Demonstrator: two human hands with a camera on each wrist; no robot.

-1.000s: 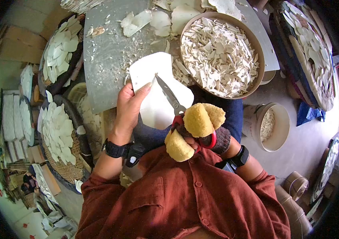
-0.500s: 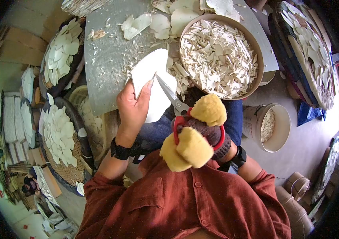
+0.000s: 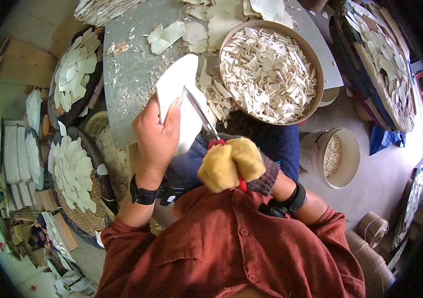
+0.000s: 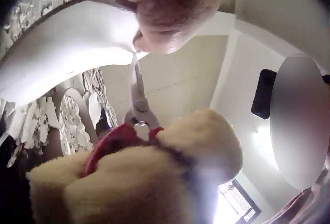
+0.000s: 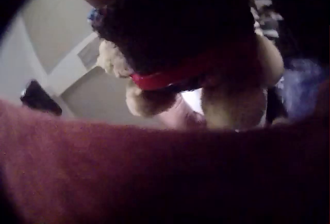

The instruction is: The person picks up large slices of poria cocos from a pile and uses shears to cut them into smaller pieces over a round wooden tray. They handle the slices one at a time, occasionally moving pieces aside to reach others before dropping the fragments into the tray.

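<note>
My bare left hand [image 3: 156, 131] pinches a thin, curved white sheet [image 3: 184, 74] by its left side, thumb lying over its face. In my right hand [image 3: 236, 166], in a dark knitted glove with padded yellow fingertips, are red-handled scissors [image 3: 202, 114]. Their tip meets the sheet right beside my left thumb. From the left wrist view, the scissor blades [image 4: 135, 82] point up at the sheet's edge [image 4: 72, 43], just under the left hand [image 4: 170, 12]. The right wrist view is dark, with the glove [image 5: 180, 28] and part of a red handle [image 5: 160, 79] showing.
A round tray [image 3: 316, 74] heaped with white chips stands on the grey table [image 3: 127, 99], which also bears loose flakes [image 3: 166, 37]. At right on the floor is a white bucket [image 3: 355, 159] with chips. Round baskets [image 3: 105, 198] of white sheets stand to the left.
The white sheet has turned and now shows a narrower face. My right hand and the scissors shifted left, and the gloved fingers, spread half a second ago, have drawn together.
</note>
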